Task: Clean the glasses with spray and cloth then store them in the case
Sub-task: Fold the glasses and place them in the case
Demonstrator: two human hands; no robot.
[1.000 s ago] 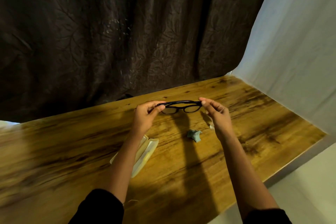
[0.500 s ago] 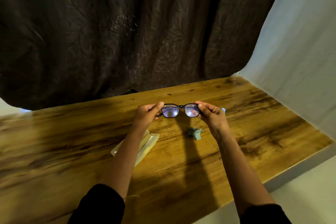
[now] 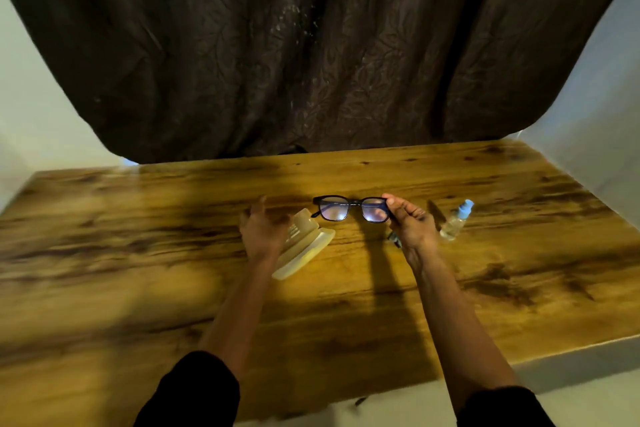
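**Glasses held in the right hand, above the open case**

Head view: the black-framed glasses (image 3: 350, 209) are held just above the brown wood-grain worktop (image 3: 138, 253), lenses facing the camera and catching pale light. The right hand (image 3: 410, 225) pinches the frame's right end between thumb and curled fingers; the rest of the frame juts out to the left, unsupported. The forearm reaches in from the lower right, in a black sleeve.

The left hand (image 3: 263, 230) is blurred, fingers loosely spread and holding nothing. It sits at the left side of the pale cream clamshell case (image 3: 311, 246), which lies open on the worktop just below and left of the glasses; whether it touches the case cannot be told.

A small clear spray bottle (image 3: 456, 220) with a light blue cap lies tilted just right of the right hand. A dark sliver of crumpled cloth (image 3: 394, 239) peeks out beneath that hand.
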